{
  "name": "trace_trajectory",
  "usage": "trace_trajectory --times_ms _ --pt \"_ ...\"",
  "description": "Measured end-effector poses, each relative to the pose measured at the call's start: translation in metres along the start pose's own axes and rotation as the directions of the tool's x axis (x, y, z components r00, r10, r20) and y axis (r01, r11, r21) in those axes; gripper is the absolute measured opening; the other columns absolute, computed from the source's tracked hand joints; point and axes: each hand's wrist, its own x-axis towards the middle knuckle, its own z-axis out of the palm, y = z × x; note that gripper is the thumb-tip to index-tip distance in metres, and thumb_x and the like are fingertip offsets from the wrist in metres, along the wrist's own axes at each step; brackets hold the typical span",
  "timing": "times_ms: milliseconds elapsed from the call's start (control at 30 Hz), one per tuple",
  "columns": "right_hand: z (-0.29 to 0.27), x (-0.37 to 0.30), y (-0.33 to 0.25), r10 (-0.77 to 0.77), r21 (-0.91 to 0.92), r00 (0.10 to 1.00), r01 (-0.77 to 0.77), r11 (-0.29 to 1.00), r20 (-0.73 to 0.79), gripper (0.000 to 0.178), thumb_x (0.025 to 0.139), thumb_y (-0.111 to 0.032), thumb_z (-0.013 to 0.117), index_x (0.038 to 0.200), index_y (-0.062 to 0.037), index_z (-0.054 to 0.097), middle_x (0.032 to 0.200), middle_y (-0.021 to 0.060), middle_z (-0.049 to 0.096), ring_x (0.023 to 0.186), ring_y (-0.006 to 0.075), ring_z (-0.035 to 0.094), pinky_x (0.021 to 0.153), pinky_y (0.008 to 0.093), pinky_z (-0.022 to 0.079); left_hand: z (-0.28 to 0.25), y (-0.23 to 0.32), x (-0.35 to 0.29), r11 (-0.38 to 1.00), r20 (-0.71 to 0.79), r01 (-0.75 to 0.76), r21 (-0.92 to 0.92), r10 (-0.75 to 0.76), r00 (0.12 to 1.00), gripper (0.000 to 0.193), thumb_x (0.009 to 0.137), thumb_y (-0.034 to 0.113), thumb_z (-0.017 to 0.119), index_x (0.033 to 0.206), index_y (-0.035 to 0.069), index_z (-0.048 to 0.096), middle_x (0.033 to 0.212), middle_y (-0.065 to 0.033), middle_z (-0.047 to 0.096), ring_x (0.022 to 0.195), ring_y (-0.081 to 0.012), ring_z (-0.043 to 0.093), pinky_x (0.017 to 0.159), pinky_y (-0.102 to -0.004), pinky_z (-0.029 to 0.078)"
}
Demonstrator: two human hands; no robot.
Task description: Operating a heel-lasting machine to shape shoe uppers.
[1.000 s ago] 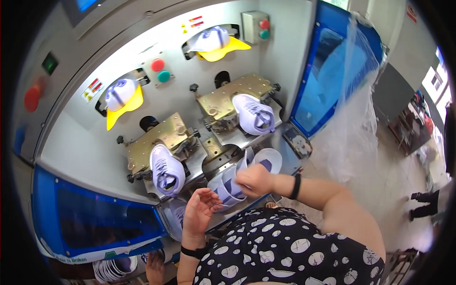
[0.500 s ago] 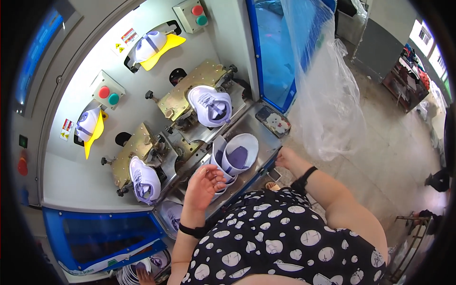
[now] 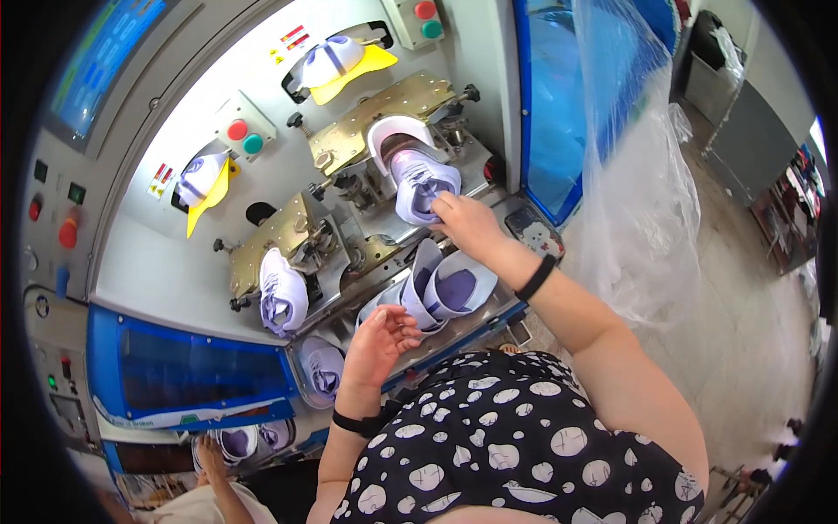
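My right hand (image 3: 466, 225) is closed on the heel collar of a lavender lace-up sneaker (image 3: 421, 185) at the right-hand station of the machine. The shoe's toe points away from me, beside a white curved cuff (image 3: 397, 135) under the brass-coloured plate (image 3: 371, 113). My left hand (image 3: 381, 342) hangs palm up with loosely curled, parted fingers and holds nothing. Next to it, rolled white and purple shoe uppers (image 3: 441, 293) stand on the metal ledge. A second lavender sneaker (image 3: 282, 294) sits at the left-hand station.
Two white-and-purple pieces on yellow formers (image 3: 349, 68) (image 3: 204, 188) stick out of the back wall near red and green button boxes (image 3: 245, 137). Another sneaker (image 3: 323, 368) lies on the ledge. Plastic sheeting (image 3: 633, 192) hangs at right. A co-worker's hand (image 3: 209, 456) is at lower left.
My right hand has risen from the ledge's right end to the sneaker and taken hold of its heel. The sneaker has shifted toward me, exposing the white cuff. The view has turned left.
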Motion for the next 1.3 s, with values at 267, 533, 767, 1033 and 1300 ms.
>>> trace_trajectory --times_ms 267,533,767,1033,1300 --pt "-0.144 -0.009 0.014 0.281 0.693 0.959 -0.184 0.697 -0.028 0.027 0.084 -0.028 0.07 0.085 -0.0042 0.057 0.068 0.0011 0.055 0.064 0.0074 0.048 0.058 0.0267 0.041 -0.014 -0.011 -0.037 0.996 -0.211 -0.079 -0.04 0.069 0.975 0.032 0.098 0.033 0.042 0.11 0.005 0.054 0.098 -0.0107 0.061 0.09 -0.0248 0.061 0.079 -0.0369 0.051" --pt "-0.083 -0.121 0.035 0.317 0.114 0.948 -0.317 0.941 0.02 0.024 0.073 -0.016 0.075 0.087 -0.0065 0.058 0.088 0.0102 0.055 0.073 0.0296 0.058 0.062 0.0366 0.047 -0.015 -0.03 -0.037 0.989 -0.283 -0.104 -0.11 0.069 0.957 0.031 0.099 0.03 0.042 0.111 0.004 0.054 0.098 -0.0115 0.061 0.09 -0.0248 0.062 0.078 -0.0367 0.052" --pt "0.011 -0.185 0.106 0.267 -0.132 0.957 -0.252 0.959 0.114 0.028 0.08 -0.023 0.065 0.105 -0.0104 0.062 0.116 0.0131 0.057 0.096 0.0339 0.06 0.076 0.042 0.051 0.002 -0.048 -0.013 0.999 -0.249 -0.017 -0.048 0.004 0.969 0.032 0.097 0.03 0.049 0.113 0.003 0.053 0.1 -0.0132 0.063 0.089 -0.0223 0.064 0.077 -0.032 0.053" --pt "0.004 -0.17 0.11 0.451 -0.412 0.804 -0.287 0.865 0.389 0.043 0.079 -0.028 0.067 0.115 -0.0051 0.058 0.12 0.0189 0.057 0.107 0.0353 0.055 0.089 0.0407 0.046 0.01 -0.063 -0.018 0.999 -0.341 -0.031 -0.009 0.026 0.94 0.031 0.09 0.036 0.058 0.103 0.008 0.058 0.087 -0.0079 0.065 0.074 -0.0181 0.064 0.063 -0.0293 0.052" --pt "-0.019 -0.108 0.058 0.493 -0.691 0.771 -0.096 0.716 0.403 0.055 0.08 -0.048 0.065 0.117 -0.0088 0.058 0.114 0.0192 0.058 0.104 0.034 0.057 0.085 0.0363 0.049 -0.022 -0.057 -0.064 0.987 -0.423 -0.161 -0.01 0.141 0.895 0.032 0.09 0.037 0.058 0.103 0.008 0.058 0.088 -0.0082 0.063 0.074 -0.0181 0.063 0.06 -0.0299 0.05"
